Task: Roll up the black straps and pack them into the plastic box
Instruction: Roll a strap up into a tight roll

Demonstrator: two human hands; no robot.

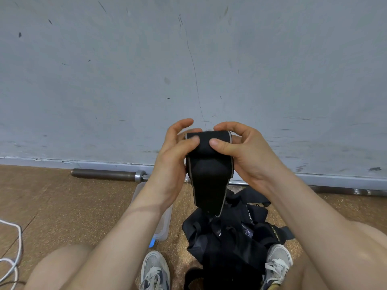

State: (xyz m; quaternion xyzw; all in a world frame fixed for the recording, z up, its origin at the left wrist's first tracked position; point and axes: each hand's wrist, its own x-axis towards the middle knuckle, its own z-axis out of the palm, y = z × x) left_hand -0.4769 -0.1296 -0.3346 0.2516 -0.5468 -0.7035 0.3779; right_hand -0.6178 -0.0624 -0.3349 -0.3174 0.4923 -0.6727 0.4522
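Observation:
A wide black strap point(209, 174) with a tan edge is held up in front of me. My left hand point(173, 155) grips its left side and my right hand point(243, 151) its right, both thumbs pressed on the curled top end. The free end hangs down towards a heap of black straps point(232, 237) on the floor between my shoes. The clear plastic box point(162, 227) lies on the floor to the left of the heap, mostly hidden by my left forearm.
A steel barbell point(104, 174) lies along the foot of the grey wall. A white cable point(12, 258) curls at the lower left. My grey shoes point(155, 271) and knees fill the bottom of the view. The floor is brown cork.

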